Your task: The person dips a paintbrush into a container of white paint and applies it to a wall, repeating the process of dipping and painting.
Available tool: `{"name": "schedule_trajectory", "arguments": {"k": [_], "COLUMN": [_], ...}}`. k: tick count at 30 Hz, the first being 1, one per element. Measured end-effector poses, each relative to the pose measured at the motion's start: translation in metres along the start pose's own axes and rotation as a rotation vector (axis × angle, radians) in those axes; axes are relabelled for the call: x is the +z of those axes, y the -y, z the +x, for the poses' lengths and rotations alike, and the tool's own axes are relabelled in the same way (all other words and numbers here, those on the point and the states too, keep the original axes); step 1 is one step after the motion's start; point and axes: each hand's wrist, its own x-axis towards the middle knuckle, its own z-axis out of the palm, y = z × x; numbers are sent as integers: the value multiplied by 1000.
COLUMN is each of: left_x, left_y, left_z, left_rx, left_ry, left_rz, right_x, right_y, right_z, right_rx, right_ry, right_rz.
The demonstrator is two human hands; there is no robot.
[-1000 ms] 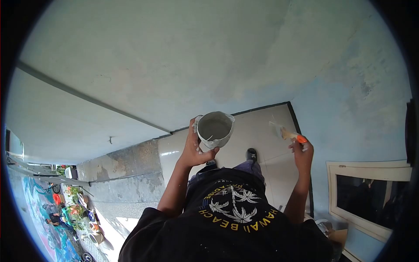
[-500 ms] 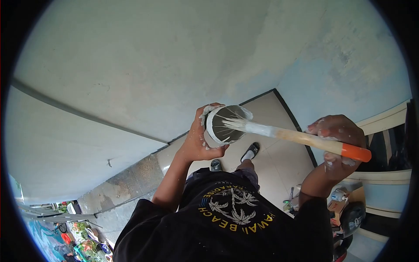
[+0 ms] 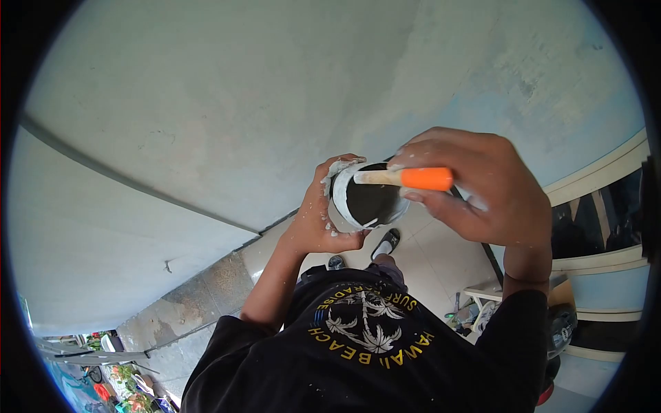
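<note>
Head view: my left hand (image 3: pixel 318 224) wraps the cup (image 3: pixel 365 196), held up by the wall (image 3: pixel 227 103). My right hand (image 3: pixel 475 186) pinches the brush (image 3: pixel 403 178), its head in the cup. I'd keep the cup level and load lightly.

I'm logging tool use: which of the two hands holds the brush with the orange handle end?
The right hand: its fingers grip the brush over the cup, which the paint-spattered left hand holds.

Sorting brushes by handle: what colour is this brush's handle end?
Orange, on a pale wooden handle, seen in the head view.
</note>
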Motion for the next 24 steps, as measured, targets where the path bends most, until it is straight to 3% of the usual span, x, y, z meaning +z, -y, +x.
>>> {"name": "schedule_trajectory", "arguments": {"k": [2,5,12,21,24], "left_x": [-1,2,8,19,23], "left_y": [2,-3,-3,-7,-9], "left_z": [-1,3,26,53,57], "left_rx": [28,40,54,128,124], "left_ry": [-19,-30,-40,-31,-48], "left_rz": [23,30,-10,-28,-71], "right_x": [-20,-35,-32,-43,-43], "right_y": [17,25,9,15,13], "right_z": [0,-9,3,-7,-12], "right_rx": [87,-10,-58,-39,-121], "right_ry": [-62,-151,-11,-149,-210], "right_rz": [-48,-41,-96,-338,-416]}}
